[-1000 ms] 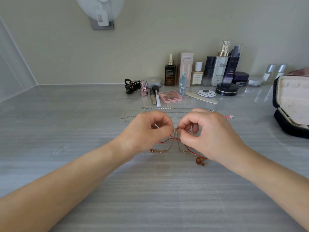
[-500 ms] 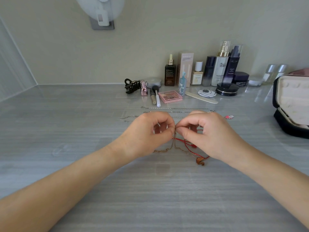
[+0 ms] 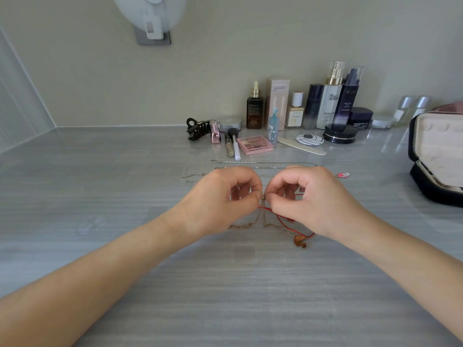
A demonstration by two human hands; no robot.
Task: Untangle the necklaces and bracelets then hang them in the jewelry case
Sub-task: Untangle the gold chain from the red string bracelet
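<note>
My left hand (image 3: 223, 199) and my right hand (image 3: 310, 199) meet at the middle of the grey table, fingertips pinching the same spot of a thin gold chain (image 3: 250, 224). A red cord bracelet (image 3: 283, 219) is tangled with the chain and trails right to a brown charm (image 3: 299, 241) lying on the table. Behind my hands lie silver chains (image 3: 265, 162) stretched out straight, one ending in a small pink pendant (image 3: 342, 175). The black jewelry case (image 3: 436, 156) stands open at the right edge, cream lining showing.
Along the back wall stand several cosmetic bottles (image 3: 330, 101) and jars, a pink palette (image 3: 255, 144), brushes (image 3: 234, 144), a black hair clip (image 3: 198, 128) and a nail file (image 3: 302, 146). A white device (image 3: 150, 16) hangs on the wall.
Both hands rose slightly and their pinching fingertips stayed together; the red cord and gold chain shifted a little beneath them, the charm sliding slightly toward the hands.
</note>
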